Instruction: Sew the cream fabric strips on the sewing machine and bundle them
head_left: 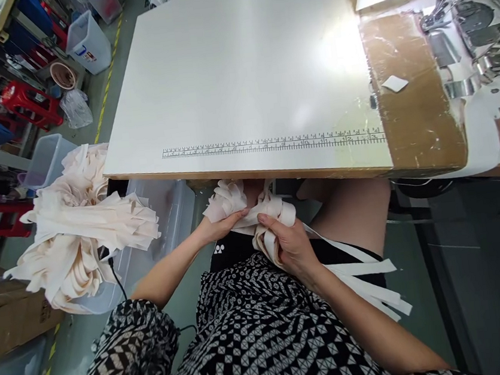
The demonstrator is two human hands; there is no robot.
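Note:
Over my lap, just below the table's front edge, my left hand is closed on a bunch of cream fabric strips. Beside it on the right, my right hand grips looped strips of the same fabric, its thumb on top. Long loose strip ends trail from under my right forearm across my thigh. To the left, a large heap of cream strips lies over a clear plastic bin. My fingertips are partly hidden in the fabric.
A white table with a printed ruler along its front edge lies ahead. Brown tape and a sewing machine are at its right. Cardboard boxes, red stools and plastic tubs stand at left.

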